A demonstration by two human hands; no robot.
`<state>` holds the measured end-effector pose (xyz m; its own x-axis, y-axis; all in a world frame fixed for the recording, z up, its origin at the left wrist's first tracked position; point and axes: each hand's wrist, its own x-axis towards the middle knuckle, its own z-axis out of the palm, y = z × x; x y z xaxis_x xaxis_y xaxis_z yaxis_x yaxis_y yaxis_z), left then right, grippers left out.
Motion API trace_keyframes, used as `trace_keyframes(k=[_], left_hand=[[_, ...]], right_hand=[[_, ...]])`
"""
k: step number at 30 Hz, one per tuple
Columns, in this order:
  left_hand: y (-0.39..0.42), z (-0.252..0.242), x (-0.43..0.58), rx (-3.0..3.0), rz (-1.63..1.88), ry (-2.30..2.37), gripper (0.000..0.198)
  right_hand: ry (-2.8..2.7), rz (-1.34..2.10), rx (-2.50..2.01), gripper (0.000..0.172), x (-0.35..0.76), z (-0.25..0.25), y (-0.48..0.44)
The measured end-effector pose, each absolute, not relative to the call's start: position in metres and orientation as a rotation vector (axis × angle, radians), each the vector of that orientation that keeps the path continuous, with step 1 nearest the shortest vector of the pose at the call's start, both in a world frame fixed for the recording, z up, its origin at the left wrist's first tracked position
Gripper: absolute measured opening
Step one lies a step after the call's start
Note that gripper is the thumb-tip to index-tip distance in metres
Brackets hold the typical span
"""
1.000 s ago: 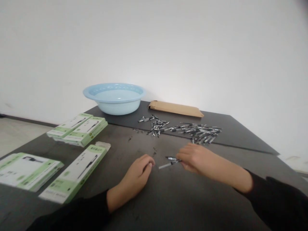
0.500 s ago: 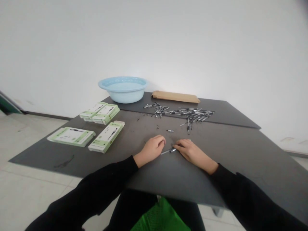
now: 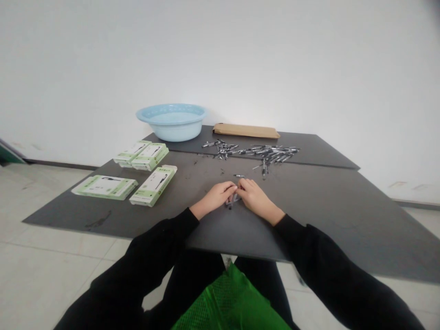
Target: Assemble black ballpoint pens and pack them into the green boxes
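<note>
My left hand (image 3: 218, 194) and my right hand (image 3: 255, 197) meet over the near middle of the dark table, fingertips touching. Both are closed, with fingers bent round a pen (image 3: 231, 201) whose clear and dark end sticks out below them. The fingers cover the rest of it, so how its parts fit together cannot be seen. Just beyond my hands lies a short silver-and-black pen part (image 3: 239, 176). Farther back spreads a pile of pen parts (image 3: 275, 153), with a smaller heap of short tips (image 3: 222, 149) to its left.
Several green-and-white pen boxes (image 3: 153, 185) lie on the left of the table (image 3: 326, 206). A light blue basin (image 3: 175, 128) and a flat brown cardboard piece (image 3: 245, 130) stand at the back, near the white wall. A dark smear marks the left front.
My right hand has moved left to meet my left hand, and the pen piece is now between them. The view has tilted and shifted slightly.
</note>
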<state>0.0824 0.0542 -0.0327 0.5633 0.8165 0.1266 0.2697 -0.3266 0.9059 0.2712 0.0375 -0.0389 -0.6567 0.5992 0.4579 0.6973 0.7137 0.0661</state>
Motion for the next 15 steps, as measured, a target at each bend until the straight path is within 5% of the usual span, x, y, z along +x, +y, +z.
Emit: trace_keyframes(k=[8,15], left_hand=[[0.042,-0.040,0.086,2.335,0.694,0.962,0.024],[0.044,-0.047,0.085,2.342,0.703,1.174,0.024]], right_hand=[[-2.487,0.073,-1.052,0.023,0.273,-0.061,0.048],[-2.449,0.033,-1.182,0.021,0.285,-0.039,0.028]])
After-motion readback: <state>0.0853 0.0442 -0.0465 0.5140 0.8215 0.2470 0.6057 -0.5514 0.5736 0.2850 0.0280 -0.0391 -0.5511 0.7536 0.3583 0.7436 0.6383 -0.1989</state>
